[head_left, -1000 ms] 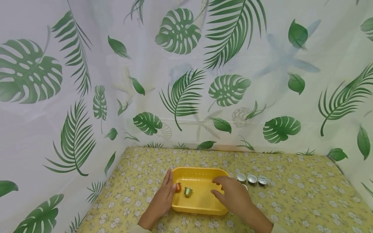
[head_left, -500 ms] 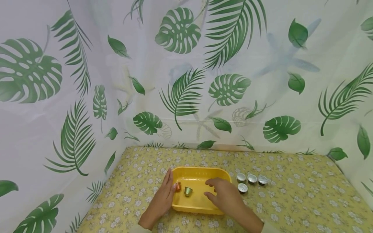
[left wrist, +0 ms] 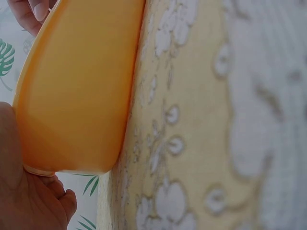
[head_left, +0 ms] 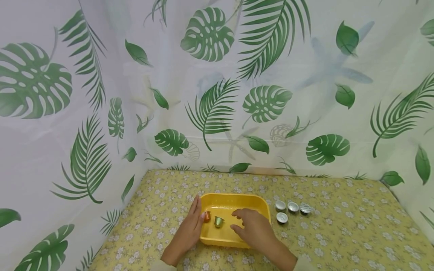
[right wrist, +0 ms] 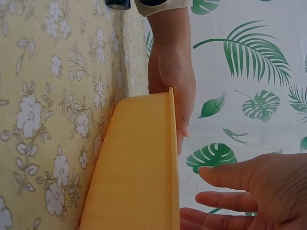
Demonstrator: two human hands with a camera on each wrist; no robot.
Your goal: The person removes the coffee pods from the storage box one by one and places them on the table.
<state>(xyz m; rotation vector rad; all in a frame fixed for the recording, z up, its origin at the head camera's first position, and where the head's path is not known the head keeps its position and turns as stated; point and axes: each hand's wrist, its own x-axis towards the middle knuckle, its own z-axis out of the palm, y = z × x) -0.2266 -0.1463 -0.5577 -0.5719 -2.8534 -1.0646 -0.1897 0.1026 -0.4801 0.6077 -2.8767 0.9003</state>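
Observation:
A yellow plastic tray (head_left: 237, 241) stands on the table in the head view. My left hand (head_left: 189, 227) holds its left side, thumb over the rim and fingers along the outer wall; part of this hand (left wrist: 33, 201) shows at the tray's end in the left wrist view. Inside, near the left thumb, lies an orange coffee capsule (head_left: 207, 216), partly covered. A green coffee capsule (head_left: 219, 222) lies tipped beside it. Over the tray's right half hovers my right hand (head_left: 255, 229), thumb and fingers apart, nothing between them, pointing towards the green capsule.
Right of the tray, several capsules stand with silver lids up: three in a back row, including a middle one (head_left: 293, 207), and a nearer one (head_left: 281, 218). A flowered yellow cloth (head_left: 339, 233) covers the table. Leaf-printed curtains (head_left: 217, 113) rise behind and at the left.
My right hand has moved left over the tray, from its right rim towards the middle, uncovering the nearer silver-lidded capsule. The left hand and the two capsules in the tray have stayed put.

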